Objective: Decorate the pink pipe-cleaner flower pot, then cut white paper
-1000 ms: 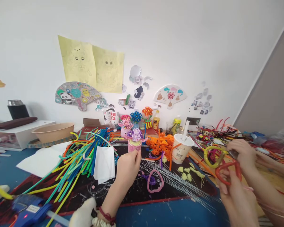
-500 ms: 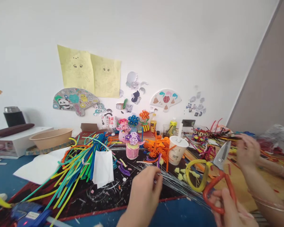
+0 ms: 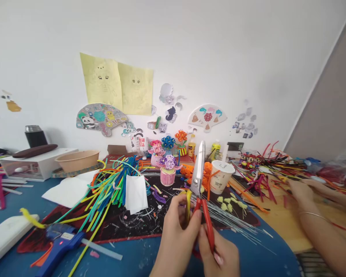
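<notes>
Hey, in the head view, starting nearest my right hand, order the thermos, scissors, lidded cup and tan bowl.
From your right hand:
1. Scissors, held in it.
2. Lidded cup, beyond the hand.
3. Tan bowl, well over to the left.
4. Thermos, farther left still.

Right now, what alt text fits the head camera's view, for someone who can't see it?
A person's left hand and right hand hold red-and-yellow scissors point-up over a blue table. Beyond stand a pink pot with purple flowers and a lidded cup; colorful craft stems and a blue glue gun lie to the left.
</notes>
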{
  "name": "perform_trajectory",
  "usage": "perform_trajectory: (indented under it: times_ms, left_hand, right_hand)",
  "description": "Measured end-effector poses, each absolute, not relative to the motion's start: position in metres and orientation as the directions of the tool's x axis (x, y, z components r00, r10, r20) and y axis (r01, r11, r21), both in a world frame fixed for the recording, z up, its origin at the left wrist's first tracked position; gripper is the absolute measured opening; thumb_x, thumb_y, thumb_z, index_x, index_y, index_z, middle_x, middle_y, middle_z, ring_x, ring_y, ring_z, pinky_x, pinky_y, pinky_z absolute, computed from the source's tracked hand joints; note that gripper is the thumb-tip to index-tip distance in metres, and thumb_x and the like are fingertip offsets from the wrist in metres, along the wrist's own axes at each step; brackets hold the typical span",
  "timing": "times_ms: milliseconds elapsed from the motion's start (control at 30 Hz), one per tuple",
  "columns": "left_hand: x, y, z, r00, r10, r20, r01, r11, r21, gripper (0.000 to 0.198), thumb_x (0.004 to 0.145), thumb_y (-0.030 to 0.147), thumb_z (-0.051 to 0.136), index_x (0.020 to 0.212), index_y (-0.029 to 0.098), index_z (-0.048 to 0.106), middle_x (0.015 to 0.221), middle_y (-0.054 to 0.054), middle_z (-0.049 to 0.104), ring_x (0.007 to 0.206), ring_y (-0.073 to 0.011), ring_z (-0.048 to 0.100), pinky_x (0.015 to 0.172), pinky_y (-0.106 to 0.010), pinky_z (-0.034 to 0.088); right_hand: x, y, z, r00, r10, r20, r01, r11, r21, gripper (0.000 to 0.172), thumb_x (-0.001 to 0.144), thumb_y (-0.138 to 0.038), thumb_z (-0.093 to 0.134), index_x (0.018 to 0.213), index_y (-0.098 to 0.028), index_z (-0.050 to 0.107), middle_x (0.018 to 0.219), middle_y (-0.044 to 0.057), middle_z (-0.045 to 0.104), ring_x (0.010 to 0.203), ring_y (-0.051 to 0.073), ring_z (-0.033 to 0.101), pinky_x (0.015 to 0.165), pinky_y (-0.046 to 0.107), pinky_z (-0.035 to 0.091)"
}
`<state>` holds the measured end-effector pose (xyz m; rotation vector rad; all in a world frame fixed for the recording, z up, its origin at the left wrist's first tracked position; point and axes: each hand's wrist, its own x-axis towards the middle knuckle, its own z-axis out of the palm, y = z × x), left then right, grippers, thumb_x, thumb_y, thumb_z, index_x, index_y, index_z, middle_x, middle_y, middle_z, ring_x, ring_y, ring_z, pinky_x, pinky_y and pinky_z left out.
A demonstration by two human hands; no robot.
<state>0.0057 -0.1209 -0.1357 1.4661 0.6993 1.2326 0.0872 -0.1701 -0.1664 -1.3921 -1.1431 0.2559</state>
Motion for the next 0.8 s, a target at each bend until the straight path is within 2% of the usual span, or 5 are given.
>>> perform_trajectory:
  times_ms: [167, 400, 533, 667, 800]
  left_hand:
    - [-0.018, -0.095, -0.126, 0.165, 0.951, 0.262, -0.269, -0.212, 0.939, 0.027, 0.071, 0.029, 0.071, 0.086, 0.020, 0.052, 0.075, 0.004, 0.058, 0.068, -0.0108, 0.057, 0.063, -0.021, 0.046]
    - [-0.051, -0.090, -0.117, 0.052, 0.966, 0.254, -0.164, -0.243, 0.956, 0.029, 0.080, 0.045, 0.064, 0.084, 0.023, 0.046, 0.064, 0.009, 0.044, 0.053, -0.0077, 0.038, 0.050, -0.020, 0.034]
    - [-0.059, -0.100, -0.124, 0.053, 0.961, 0.270, 0.017, -0.271, 0.962, 0.031, 0.078, 0.048, 0.063, 0.088, 0.024, 0.046, 0.068, 0.007, 0.048, 0.060, -0.0105, 0.047, 0.057, -0.022, 0.042]
    - [-0.072, -0.099, -0.132, -0.058, 0.965, 0.257, 0.154, -0.246, 0.957, 0.035, 0.076, 0.052, 0.064, 0.090, 0.024, 0.048, 0.074, 0.004, 0.058, 0.064, -0.0126, 0.055, 0.058, -0.024, 0.046]
    - [-0.093, -0.092, -0.130, -0.241, 0.943, 0.232, 0.212, -0.182, 0.960, 0.041, 0.069, 0.056, 0.069, 0.082, 0.022, 0.050, 0.070, 0.004, 0.059, 0.052, -0.0094, 0.048, 0.046, -0.021, 0.038]
  right_hand:
    - [0.084, -0.157, -0.149, 0.151, 0.921, 0.360, 0.170, 0.335, -0.927, 0.030, 0.077, -0.052, 0.066, 0.081, -0.023, 0.074, 0.073, 0.005, 0.064, 0.050, 0.015, 0.046, 0.047, 0.026, 0.040]
    - [0.141, -0.129, -0.145, 0.168, 0.973, 0.161, -0.159, 0.188, -0.969, 0.046, 0.087, -0.056, 0.054, 0.113, -0.022, 0.071, 0.103, 0.011, 0.069, 0.082, 0.021, 0.059, 0.069, 0.030, 0.048]
    - [0.152, -0.094, -0.143, 0.138, 0.964, 0.226, -0.013, 0.230, -0.973, 0.047, 0.090, -0.058, 0.049, 0.112, -0.023, 0.073, 0.100, 0.008, 0.069, 0.103, 0.024, 0.058, 0.097, 0.035, 0.040]
    - [0.142, -0.059, -0.138, 0.025, 0.963, 0.267, 0.251, 0.252, -0.934, 0.057, 0.091, -0.061, 0.042, 0.100, -0.017, 0.077, 0.065, 0.003, 0.061, 0.070, 0.021, 0.057, 0.074, 0.033, 0.045]
    - [0.111, -0.030, -0.135, -0.166, 0.944, 0.285, 0.460, 0.330, -0.824, 0.041, 0.096, -0.039, 0.042, 0.091, -0.019, 0.078, 0.081, 0.005, 0.067, 0.077, 0.019, 0.061, 0.071, 0.030, 0.044]
